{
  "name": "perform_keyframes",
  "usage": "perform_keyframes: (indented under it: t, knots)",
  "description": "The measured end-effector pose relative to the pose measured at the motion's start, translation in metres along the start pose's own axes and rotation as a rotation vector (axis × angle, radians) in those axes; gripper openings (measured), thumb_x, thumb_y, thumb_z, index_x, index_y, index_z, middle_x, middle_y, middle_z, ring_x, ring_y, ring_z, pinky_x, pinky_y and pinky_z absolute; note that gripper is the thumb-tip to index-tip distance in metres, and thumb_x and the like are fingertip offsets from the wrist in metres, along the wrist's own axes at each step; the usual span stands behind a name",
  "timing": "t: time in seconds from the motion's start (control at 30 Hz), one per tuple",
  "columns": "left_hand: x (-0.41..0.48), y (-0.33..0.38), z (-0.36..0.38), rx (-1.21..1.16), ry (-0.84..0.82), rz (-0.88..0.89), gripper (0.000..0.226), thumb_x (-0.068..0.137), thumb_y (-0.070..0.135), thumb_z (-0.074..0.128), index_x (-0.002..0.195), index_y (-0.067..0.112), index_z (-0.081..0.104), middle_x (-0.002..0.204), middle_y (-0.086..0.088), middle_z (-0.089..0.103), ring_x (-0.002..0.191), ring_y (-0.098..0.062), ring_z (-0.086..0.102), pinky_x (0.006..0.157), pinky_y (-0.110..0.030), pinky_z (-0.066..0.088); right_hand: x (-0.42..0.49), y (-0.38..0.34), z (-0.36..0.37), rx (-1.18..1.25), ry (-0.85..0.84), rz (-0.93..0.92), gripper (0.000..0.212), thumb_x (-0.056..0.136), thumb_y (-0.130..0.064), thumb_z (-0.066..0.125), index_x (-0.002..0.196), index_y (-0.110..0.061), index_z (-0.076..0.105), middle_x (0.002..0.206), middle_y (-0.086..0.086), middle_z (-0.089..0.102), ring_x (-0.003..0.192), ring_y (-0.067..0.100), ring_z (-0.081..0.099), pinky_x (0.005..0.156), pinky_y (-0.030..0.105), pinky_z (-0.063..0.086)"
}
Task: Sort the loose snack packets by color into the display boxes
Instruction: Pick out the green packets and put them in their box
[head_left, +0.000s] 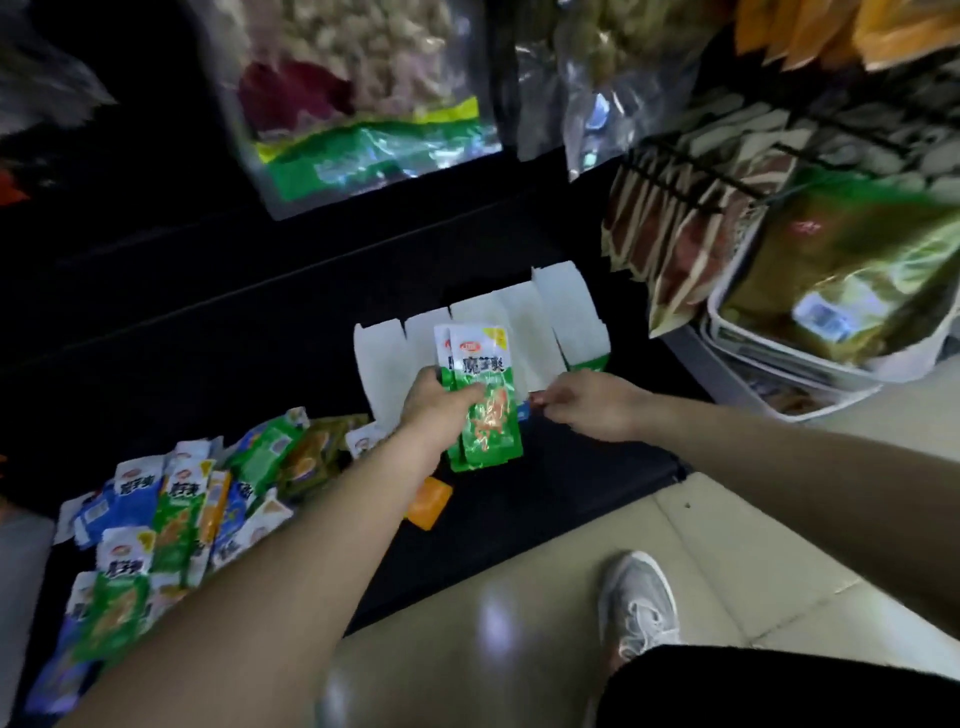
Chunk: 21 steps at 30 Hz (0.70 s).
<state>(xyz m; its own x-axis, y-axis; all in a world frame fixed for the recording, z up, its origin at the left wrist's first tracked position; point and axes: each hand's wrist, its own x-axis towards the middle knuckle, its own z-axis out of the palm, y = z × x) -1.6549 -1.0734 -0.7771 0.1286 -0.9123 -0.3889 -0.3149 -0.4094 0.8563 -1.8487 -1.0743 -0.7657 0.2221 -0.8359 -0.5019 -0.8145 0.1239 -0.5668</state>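
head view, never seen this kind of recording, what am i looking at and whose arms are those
No machine here: a person wears a camera on the head, so it looks down along their own arms. The left hand grips a few green packets by an open white box. The right hand reaches to the box's near edge; whether it grips anything is unclear. On the dark shelf lie a pile of mixed green, blue and yellow packets and one orange packet. Below is a shoe.
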Motion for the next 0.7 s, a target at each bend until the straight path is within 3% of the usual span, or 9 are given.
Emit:
perform_keyframes:
  t: [0.07, 0.13, 0.2, 0.33, 0.43, 0.57, 0.7]
  knots:
    - [0.033, 0.015, 0.039, -0.024, 0.005, 0.014, 0.048, 0.094, 0.022, 0.067, 0.136, 0.014, 0.045, 0.123, 0.006, 0.053, 0.102, -0.015, 0.051, 0.082, -0.024, 0.037, 0.003, 0.038, -0.005, -0.076, 0.058, 0.007, 0.031, 0.1, -0.023, 0.054, 0.117, 0.0, 0.064, 0.114, 0.018, 0.066, 0.108, 0.034, 0.062, 0.081, 0.033, 0.043]
    - [0.067, 0.032, 0.071, -0.007, 0.033, 0.048, 0.041, 0.093, 0.023, 0.069, 0.128, 0.013, 0.05, 0.118, 0.006, 0.058, 0.098, -0.015, 0.054, 0.08, -0.024, 0.04, 0.014, 0.071, -0.002, -0.07, 0.122, 0.012, 0.03, 0.099, -0.022, 0.056, 0.124, -0.005, 0.06, 0.119, 0.015, 0.063, 0.113, 0.032, 0.058, 0.082, 0.028, 0.041]
    - [0.1, 0.042, 0.099, 0.009, 0.062, 0.084, 0.038, 0.089, 0.022, 0.072, 0.123, 0.011, 0.057, 0.115, 0.001, 0.065, 0.097, -0.019, 0.061, 0.078, -0.025, 0.043, 0.033, 0.096, 0.002, -0.051, 0.204, -0.012, 0.042, 0.096, -0.024, 0.058, 0.135, -0.011, 0.053, 0.127, 0.012, 0.054, 0.12, 0.032, 0.054, 0.094, 0.032, 0.044]
    - [0.141, 0.051, 0.135, 0.061, 0.069, 0.187, 0.043, 0.089, 0.017, 0.072, 0.127, 0.011, 0.053, 0.108, 0.0, 0.058, 0.097, -0.017, 0.056, 0.082, -0.026, 0.045, 0.069, 0.111, 0.002, -0.16, 0.29, -0.104, 0.072, 0.096, -0.033, 0.057, 0.157, -0.018, 0.024, 0.159, 0.006, 0.025, 0.14, 0.035, 0.035, 0.112, 0.042, 0.037]
    - [0.163, 0.051, 0.152, 0.075, 0.097, 0.263, 0.048, 0.088, 0.018, 0.075, 0.129, 0.011, 0.051, 0.122, -0.006, 0.064, 0.113, -0.025, 0.061, 0.093, -0.035, 0.05, 0.091, 0.113, 0.007, -0.184, 0.25, -0.054, 0.079, 0.096, -0.036, 0.057, 0.159, -0.016, 0.015, 0.163, 0.007, 0.019, 0.142, 0.038, 0.03, 0.115, 0.044, 0.032]
    - [0.18, 0.043, 0.164, 0.24, 0.146, 0.353, 0.051, 0.086, 0.025, 0.077, 0.13, 0.014, 0.052, 0.126, -0.006, 0.067, 0.115, -0.026, 0.062, 0.084, -0.029, 0.048, 0.108, 0.119, 0.022, -0.198, 0.242, -0.022, 0.08, 0.093, -0.038, 0.057, 0.157, -0.012, 0.016, 0.162, 0.01, 0.019, 0.144, 0.037, 0.028, 0.117, 0.043, 0.027]
    - [0.185, 0.027, 0.173, 0.518, 0.17, 0.419, 0.055, 0.085, 0.03, 0.076, 0.13, 0.016, 0.048, 0.119, -0.015, 0.065, 0.11, -0.034, 0.062, 0.082, -0.039, 0.053, 0.115, 0.116, 0.027, -0.169, 0.269, -0.026, 0.075, 0.092, -0.035, 0.058, 0.155, -0.016, 0.022, 0.158, 0.008, 0.021, 0.141, 0.036, 0.031, 0.116, 0.042, 0.029]
